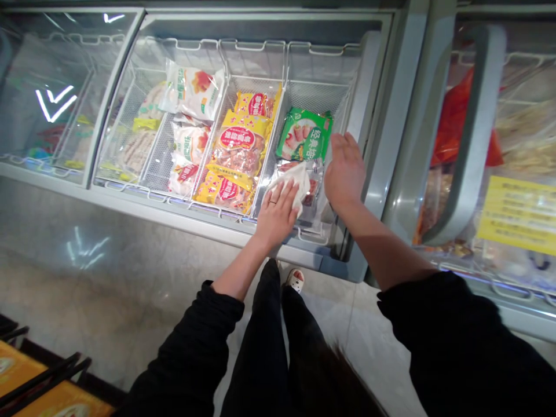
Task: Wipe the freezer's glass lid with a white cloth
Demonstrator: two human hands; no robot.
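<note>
My left hand [278, 211], a ring on one finger, presses flat on a crumpled white cloth [292, 184] over the right compartment of a chest freezer. Beneath and beyond the cloth are a green food packet [304, 134] and a clear pack with dark red contents [310, 191]. My right hand [346, 174] is at the freezer's right side, its fingers close together around the grey lid handle [361, 95]; the fingertips are partly hidden. Whether the cloth lies on glass or directly on the packs, I cannot tell.
Wire dividers separate yellow packets [238, 139] and white packets [193, 92]. Another glass lid [56, 69] covers the left section. On the right, a neighbouring freezer has a curved grey handle [471, 139] and yellow label [519, 214]. Orange boxes [65, 399] stand at bottom left.
</note>
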